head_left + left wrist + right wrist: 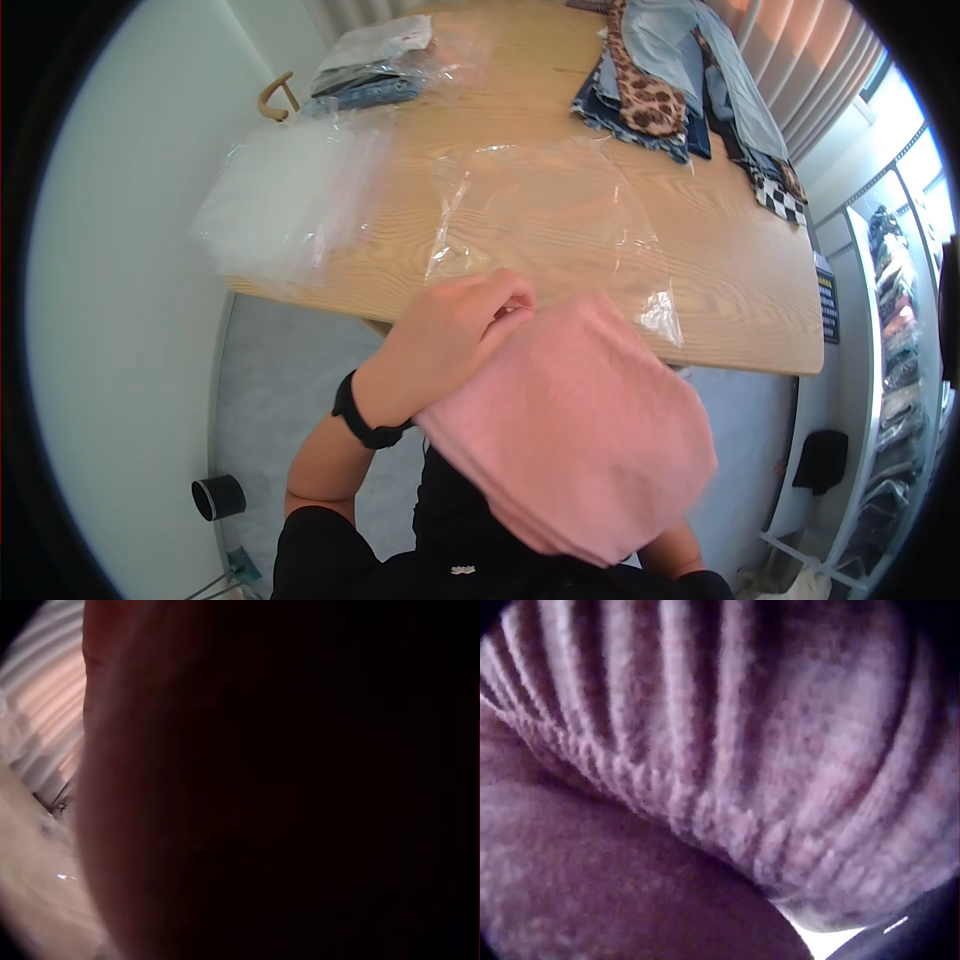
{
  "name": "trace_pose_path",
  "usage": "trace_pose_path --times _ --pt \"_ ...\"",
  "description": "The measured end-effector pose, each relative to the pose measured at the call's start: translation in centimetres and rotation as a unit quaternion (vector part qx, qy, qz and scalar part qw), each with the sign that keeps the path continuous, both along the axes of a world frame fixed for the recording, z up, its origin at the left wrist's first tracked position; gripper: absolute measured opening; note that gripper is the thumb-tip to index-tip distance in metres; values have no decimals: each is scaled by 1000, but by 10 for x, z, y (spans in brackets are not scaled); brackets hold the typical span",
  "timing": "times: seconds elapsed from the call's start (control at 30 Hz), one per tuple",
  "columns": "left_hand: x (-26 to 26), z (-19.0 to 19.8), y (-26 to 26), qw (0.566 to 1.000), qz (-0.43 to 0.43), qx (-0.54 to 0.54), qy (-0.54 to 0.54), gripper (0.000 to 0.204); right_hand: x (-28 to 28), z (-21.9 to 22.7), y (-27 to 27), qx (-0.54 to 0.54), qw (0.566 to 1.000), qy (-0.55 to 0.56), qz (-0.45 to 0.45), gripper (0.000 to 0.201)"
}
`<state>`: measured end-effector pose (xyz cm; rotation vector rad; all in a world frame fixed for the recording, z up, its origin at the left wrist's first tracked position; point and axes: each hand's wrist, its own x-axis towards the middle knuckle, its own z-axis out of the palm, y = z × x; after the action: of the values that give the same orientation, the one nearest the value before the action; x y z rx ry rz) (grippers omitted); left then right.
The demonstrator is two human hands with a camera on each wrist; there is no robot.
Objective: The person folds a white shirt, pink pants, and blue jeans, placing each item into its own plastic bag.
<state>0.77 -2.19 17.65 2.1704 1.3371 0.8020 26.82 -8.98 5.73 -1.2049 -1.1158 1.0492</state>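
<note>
A folded pink cloth (600,430) is held up in front of the body, over the near table edge. The left hand (440,335) pinches its upper left corner between thumb and fingers. The right hand is hidden behind the cloth in the head view; only the forearm shows below it. Gathered folds of the cloth (727,735) fill the right wrist view, close against skin. In the left wrist view the dark left hand (150,787) covers most of the frame. A clear plastic bag (540,210) lies flat on the table just beyond the cloth.
On the wooden table (740,310), a stack of clear bags (290,190) lies at left, with bagged folded clothes (375,60) behind it. Loose garments (650,90) are heaped at the back right, some hanging over the edge. A shelf of packed items (895,370) stands at right.
</note>
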Motion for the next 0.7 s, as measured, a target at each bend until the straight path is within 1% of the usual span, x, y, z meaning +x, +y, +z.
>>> trace_pose_path --times 0.03,0.1,0.13,0.2,0.23,0.3,0.33,0.4,0.43,0.5,0.63,0.7 --pt "-1 2 -3 1000 -7 -7 -3 12 -4 0 5 14 999 -53 0 62" --pt "-1 4 -10 994 -40 93 32 16 -13 -2 14 42 987 -152 3 61" --pt "1 7 -14 995 -47 85 27 16 -17 -3 18 55 979 -195 4 61" --pt "4 15 -22 992 -90 89 23 19 -24 -7 24 80 961 -263 8 60" --pt "7 17 -24 992 -92 88 20 19 -27 -8 27 88 954 -287 8 60" --pt "13 19 -30 980 -163 117 3 25 -31 -11 30 101 940 -324 8 59" --pt "17 16 -33 979 -165 116 4 25 -31 -11 30 106 935 -339 9 59" --pt "26 9 -37 969 -215 105 -59 30 -34 -11 31 113 924 -365 10 58" --pt "29 11 -40 969 -217 104 -58 30 -34 -12 32 115 919 -377 14 58" --pt "35 16 -44 956 -244 159 -16 34 -34 -10 32 127 908 -400 10 57" --pt "35 10 -53 961 -225 157 -37 37 -36 -12 35 145 883 -446 9 56" --pt "29 8 -55 975 -105 176 -80 52 -37 -15 36 153 871 -466 7 55"
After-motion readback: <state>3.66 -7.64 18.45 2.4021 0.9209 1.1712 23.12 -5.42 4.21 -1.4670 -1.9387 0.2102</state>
